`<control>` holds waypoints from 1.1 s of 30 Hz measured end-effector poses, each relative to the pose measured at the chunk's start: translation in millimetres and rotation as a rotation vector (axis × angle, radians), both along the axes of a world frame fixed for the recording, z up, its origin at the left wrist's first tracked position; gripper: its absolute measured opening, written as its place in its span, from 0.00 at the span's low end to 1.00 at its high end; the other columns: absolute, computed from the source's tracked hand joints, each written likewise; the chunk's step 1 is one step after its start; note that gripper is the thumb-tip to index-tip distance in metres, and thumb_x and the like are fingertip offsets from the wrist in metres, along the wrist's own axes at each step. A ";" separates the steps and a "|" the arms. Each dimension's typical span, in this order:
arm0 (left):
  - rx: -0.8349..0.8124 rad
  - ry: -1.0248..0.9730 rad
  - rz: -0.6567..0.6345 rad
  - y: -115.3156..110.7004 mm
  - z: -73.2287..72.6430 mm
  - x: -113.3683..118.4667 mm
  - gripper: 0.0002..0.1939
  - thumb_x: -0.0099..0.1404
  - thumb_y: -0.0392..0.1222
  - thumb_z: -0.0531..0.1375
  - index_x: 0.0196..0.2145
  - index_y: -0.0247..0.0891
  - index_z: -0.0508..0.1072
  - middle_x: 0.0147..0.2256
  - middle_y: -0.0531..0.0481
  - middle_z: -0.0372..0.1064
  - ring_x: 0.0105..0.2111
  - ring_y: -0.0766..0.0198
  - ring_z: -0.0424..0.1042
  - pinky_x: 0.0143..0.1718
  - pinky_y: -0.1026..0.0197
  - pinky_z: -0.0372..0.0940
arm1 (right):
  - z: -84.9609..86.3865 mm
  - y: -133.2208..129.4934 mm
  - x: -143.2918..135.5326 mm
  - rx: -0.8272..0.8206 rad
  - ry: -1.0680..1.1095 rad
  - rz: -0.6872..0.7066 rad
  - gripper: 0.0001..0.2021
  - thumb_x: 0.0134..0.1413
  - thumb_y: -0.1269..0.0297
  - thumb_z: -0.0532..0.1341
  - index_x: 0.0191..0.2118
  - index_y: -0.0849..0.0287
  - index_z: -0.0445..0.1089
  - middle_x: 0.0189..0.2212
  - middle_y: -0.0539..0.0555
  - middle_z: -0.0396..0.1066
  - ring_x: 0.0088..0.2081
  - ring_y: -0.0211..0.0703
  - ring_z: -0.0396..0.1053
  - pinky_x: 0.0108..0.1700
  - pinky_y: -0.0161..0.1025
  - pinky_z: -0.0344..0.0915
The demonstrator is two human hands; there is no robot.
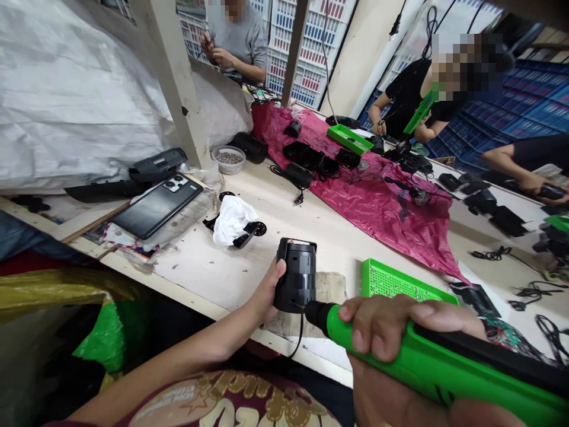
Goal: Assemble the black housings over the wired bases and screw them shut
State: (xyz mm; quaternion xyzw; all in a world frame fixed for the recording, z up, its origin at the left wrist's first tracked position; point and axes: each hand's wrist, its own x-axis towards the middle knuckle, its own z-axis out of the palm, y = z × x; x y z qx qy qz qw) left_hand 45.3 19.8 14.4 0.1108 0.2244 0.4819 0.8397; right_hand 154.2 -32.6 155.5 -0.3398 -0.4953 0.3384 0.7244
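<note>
My left hand [269, 290] is closed round a black cylindrical housing [297, 276], held above the table's near edge. A thin black cable hangs from its lower end. In my right hand [386, 332] is a green electric screwdriver [453, 370] with a black nose. Its tip meets, or comes very close to, the lower right side of the housing; the exact contact is too small to tell. Just beyond the screwdriver lies a green perforated tray [402, 283] of small screws, partly hidden by my right hand.
A phone [157, 204] rests on papers at left, near crumpled white plastic [234, 220] and a tub of metal bits [229, 160]. A pink plastic sheet [382, 219] bears black parts. Co-workers [237, 44] sit across the table. Loose cords [495, 254] lie at right.
</note>
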 end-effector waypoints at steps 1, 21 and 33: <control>0.012 0.021 0.027 0.2 0.1 0.3 0.41 0.51 0.59 0.67 0.59 0.40 0.65 0.43 0.44 0.77 0.44 0.52 0.75 0.45 0.56 0.67 | -0.2 -0.3 0.2 0.016 -0.009 0.007 0.16 0.56 0.45 0.59 0.37 0.52 0.72 0.18 0.42 0.64 0.18 0.34 0.63 0.29 0.40 0.69; 0.093 0.095 0.025 -0.3 6.5 1.6 0.36 0.51 0.66 0.64 0.45 0.31 0.74 0.37 0.41 0.78 0.41 0.49 0.74 0.39 0.56 0.67 | -19.8 13.5 -10.3 0.038 0.170 0.135 0.15 0.51 0.50 0.62 0.40 0.55 0.69 0.20 0.43 0.64 0.21 0.35 0.64 0.30 0.41 0.69; 0.043 0.118 -0.020 -0.3 2.8 -1.3 0.35 0.49 0.66 0.65 0.41 0.31 0.76 0.36 0.41 0.78 0.46 0.45 0.74 0.47 0.50 0.66 | -17.1 12.9 -5.4 0.038 0.191 0.090 0.15 0.51 0.50 0.62 0.39 0.54 0.69 0.19 0.43 0.64 0.20 0.35 0.63 0.30 0.42 0.70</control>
